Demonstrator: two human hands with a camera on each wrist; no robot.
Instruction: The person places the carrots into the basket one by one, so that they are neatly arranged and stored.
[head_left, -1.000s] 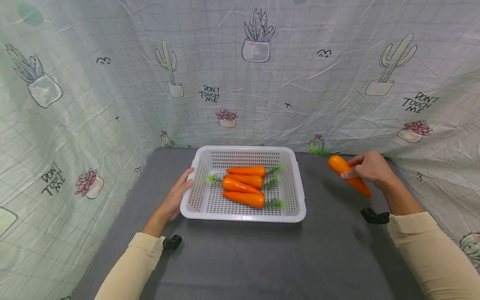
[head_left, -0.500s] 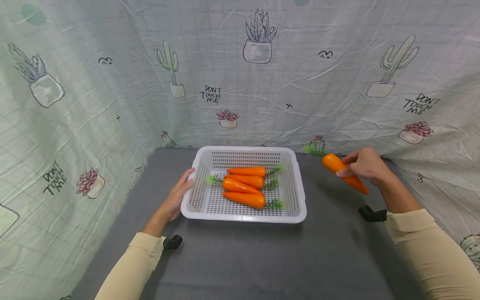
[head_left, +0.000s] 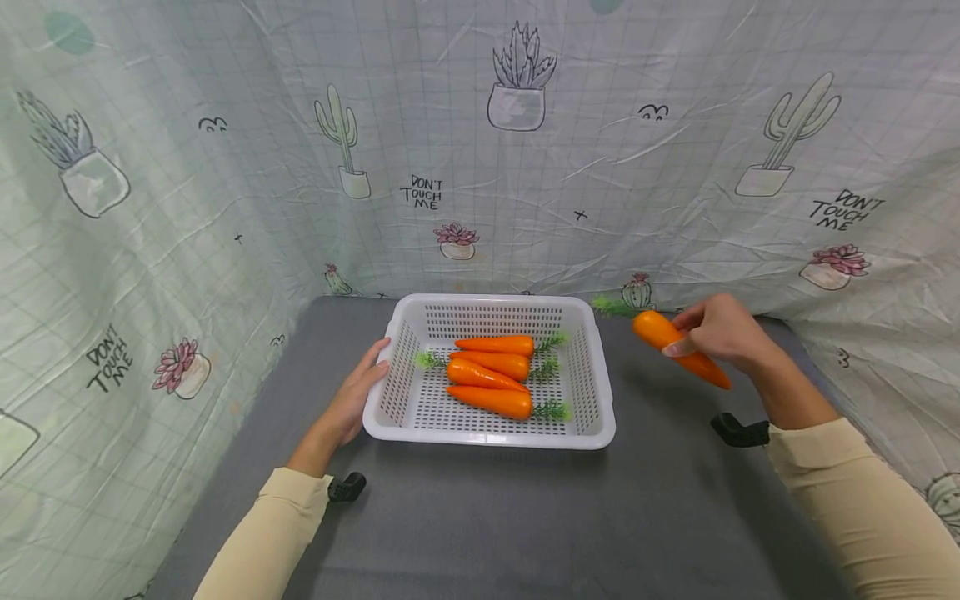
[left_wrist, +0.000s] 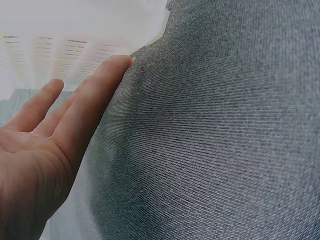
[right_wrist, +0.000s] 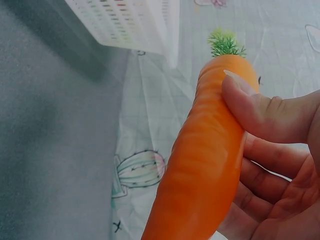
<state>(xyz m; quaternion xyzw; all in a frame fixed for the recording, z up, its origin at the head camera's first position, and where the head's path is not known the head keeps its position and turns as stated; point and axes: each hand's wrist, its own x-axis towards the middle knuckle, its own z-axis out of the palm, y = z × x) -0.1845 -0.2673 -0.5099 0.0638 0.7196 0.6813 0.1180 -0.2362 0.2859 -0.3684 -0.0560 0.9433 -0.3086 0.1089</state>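
A white plastic basket (head_left: 487, 438) with slotted walls stands on the grey table. Several orange carrots (head_left: 491, 402) with green tops lie inside it, side by side. My left hand (head_left: 352, 398) rests against the basket's left side; in the left wrist view its fingers (left_wrist: 92, 100) are straight and reach the basket wall (left_wrist: 75, 57). To the right of the basket my right hand (head_left: 723, 333) pinches another carrot (head_left: 654, 327) between thumb and fingers, above the table. That carrot's leafy top points left toward the basket, its tip down to the right.
Behind and beside the table (head_left: 480, 517) hangs a pale curtain (head_left: 570, 175) printed with cacti and lettering. It meets the table's back edge close behind the basket. A black wrist camera mount (head_left: 738, 430) sits below each wrist.
My right hand has moved left with the carrot, bringing its leafy top close to the basket's right rim. The left hand and the basket have stayed in place.
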